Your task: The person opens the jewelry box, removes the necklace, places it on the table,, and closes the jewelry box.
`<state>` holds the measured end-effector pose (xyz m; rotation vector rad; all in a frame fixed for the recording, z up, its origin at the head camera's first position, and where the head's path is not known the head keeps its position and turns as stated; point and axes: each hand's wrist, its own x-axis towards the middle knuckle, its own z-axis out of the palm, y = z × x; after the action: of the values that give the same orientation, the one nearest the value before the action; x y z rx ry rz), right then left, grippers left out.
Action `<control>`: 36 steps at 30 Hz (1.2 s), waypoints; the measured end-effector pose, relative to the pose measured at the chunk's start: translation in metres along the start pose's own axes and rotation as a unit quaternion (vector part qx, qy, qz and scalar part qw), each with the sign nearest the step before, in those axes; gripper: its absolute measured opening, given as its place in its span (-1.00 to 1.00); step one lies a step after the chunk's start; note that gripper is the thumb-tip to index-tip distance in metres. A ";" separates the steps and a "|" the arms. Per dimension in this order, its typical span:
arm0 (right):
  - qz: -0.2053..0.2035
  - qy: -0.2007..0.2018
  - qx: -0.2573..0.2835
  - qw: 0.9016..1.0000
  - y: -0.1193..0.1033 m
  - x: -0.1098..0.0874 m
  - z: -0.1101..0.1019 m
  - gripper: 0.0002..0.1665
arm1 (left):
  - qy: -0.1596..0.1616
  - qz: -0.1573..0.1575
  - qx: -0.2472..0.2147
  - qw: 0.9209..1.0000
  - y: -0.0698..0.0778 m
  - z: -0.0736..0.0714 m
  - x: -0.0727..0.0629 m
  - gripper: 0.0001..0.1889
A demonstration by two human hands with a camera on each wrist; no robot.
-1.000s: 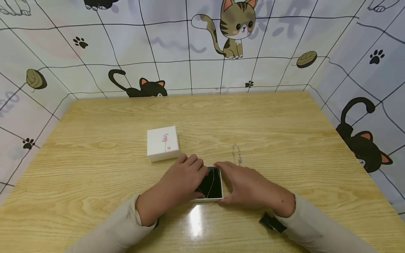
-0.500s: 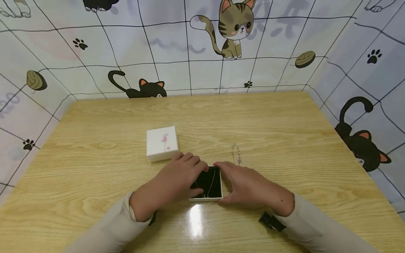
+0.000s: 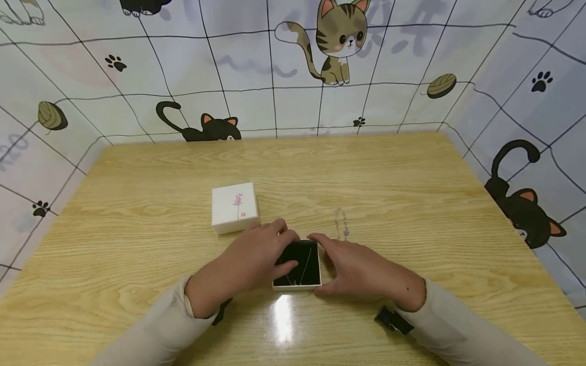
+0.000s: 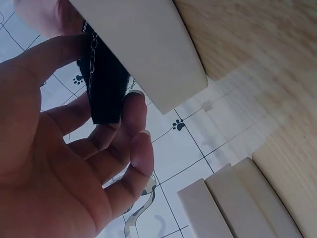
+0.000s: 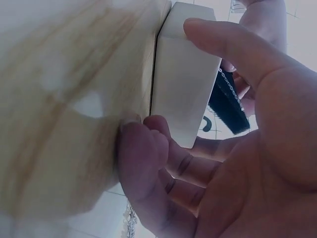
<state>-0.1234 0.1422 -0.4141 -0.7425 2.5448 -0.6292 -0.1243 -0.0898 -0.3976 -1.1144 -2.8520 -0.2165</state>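
A small white open box [image 3: 296,288] lies in front of me, with a black pad [image 3: 299,254] and a thin silver chain [image 3: 306,267] on the pad. My left hand [image 3: 242,259] pinches the pad at its left side, thumb over the top. In the left wrist view the pad [image 4: 109,84] stands tilted up past the rim of the box [image 4: 148,44], the chain [image 4: 92,57] running along it. My right hand [image 3: 357,267] grips the box's right side, thumb on the near corner and fingers at the far one. The box [image 5: 185,74] sits on the table in the right wrist view.
Left of the far side stands a white box [image 3: 234,203] with a pink flower on top, close to my left knuckles. A beaded bracelet [image 3: 346,232] lies beyond my right hand. Cat-print cloth [image 3: 297,109] walls the wooden table [image 3: 389,173] at the back and sides.
My left hand has shifted slightly left, its thumb lifting and straightening across the pad. More of the black pad and chain shows. My right hand keeps its grip on the box.
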 end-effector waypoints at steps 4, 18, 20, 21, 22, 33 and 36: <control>0.005 -0.009 0.016 1.000 0.001 0.002 -0.001 0.19 | -0.007 0.000 -0.016 1.000 0.000 -0.002 0.001 -0.59; 0.011 -0.008 0.063 0.998 0.007 0.006 -0.002 0.18 | -0.006 0.006 -0.072 0.997 -0.004 -0.009 0.002 -0.66; 0.013 -0.012 0.069 0.997 0.008 0.007 -0.002 0.18 | -0.001 0.006 -0.071 0.997 -0.004 -0.010 0.001 -0.67; 0.013 -0.012 0.072 0.997 0.008 0.008 -0.001 0.19 | 0.002 0.005 -0.070 0.998 -0.005 -0.011 0.000 -0.68; 0.012 -0.011 0.074 0.997 0.008 0.009 -0.001 0.19 | 0.005 0.004 -0.069 0.998 -0.005 -0.011 0.000 -0.69; 0.000 0.030 0.071 0.997 0.009 0.011 -0.002 0.19 | 0.068 -0.007 -0.087 0.994 -0.006 -0.021 -0.001 -0.71; -0.006 0.050 0.071 0.996 0.008 0.011 -0.002 0.18 | 0.094 -0.014 -0.088 0.992 -0.007 -0.023 0.000 -0.72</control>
<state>-0.1359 0.1429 -0.4191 -0.6927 2.5549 -0.8599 -0.1282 -0.0985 -0.3760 -1.0212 -2.7228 -0.5534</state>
